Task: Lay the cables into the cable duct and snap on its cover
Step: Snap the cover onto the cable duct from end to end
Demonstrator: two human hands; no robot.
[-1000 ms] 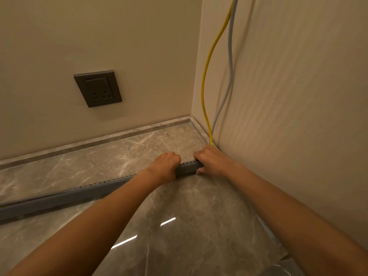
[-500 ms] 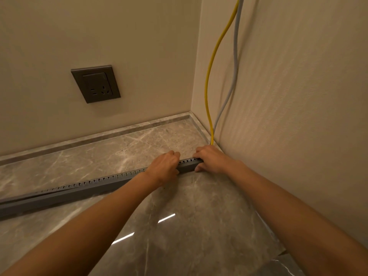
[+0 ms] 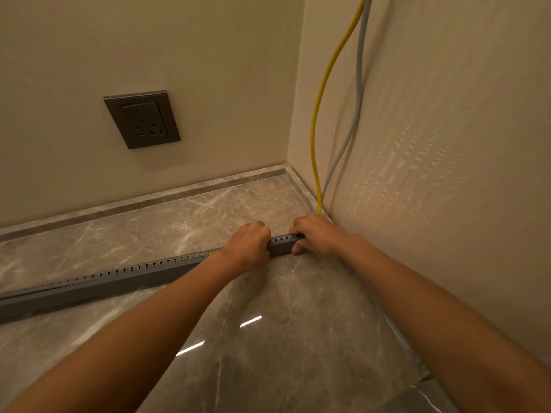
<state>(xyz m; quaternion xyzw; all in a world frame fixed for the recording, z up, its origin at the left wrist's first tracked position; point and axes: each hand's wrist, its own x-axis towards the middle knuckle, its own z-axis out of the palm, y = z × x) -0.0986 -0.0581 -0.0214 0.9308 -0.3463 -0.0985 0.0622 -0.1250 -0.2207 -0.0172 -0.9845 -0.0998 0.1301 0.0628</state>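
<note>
A long grey slotted cable duct [image 3: 125,278] lies across the marble floor, running from the left edge to the right wall. My left hand [image 3: 249,245] grips it from above near its right end. My right hand [image 3: 317,234] holds the very end by the wall, thumb on the near side. A yellow cable [image 3: 316,123] and a grey cable [image 3: 357,93] hang down the right wall and drop behind my right hand. Whether they lie inside the duct is hidden, and I cannot tell if a cover is on.
A dark wall socket [image 3: 142,119] sits on the back wall above a stone skirting [image 3: 143,201]. The right wall [image 3: 447,174] stands close beside my right arm. Glossy marble floor [image 3: 268,338] stretches toward me.
Both hands have stayed on the duct's right end. The view has tilted slightly, so the socket and hands sit a little higher in frame.
</note>
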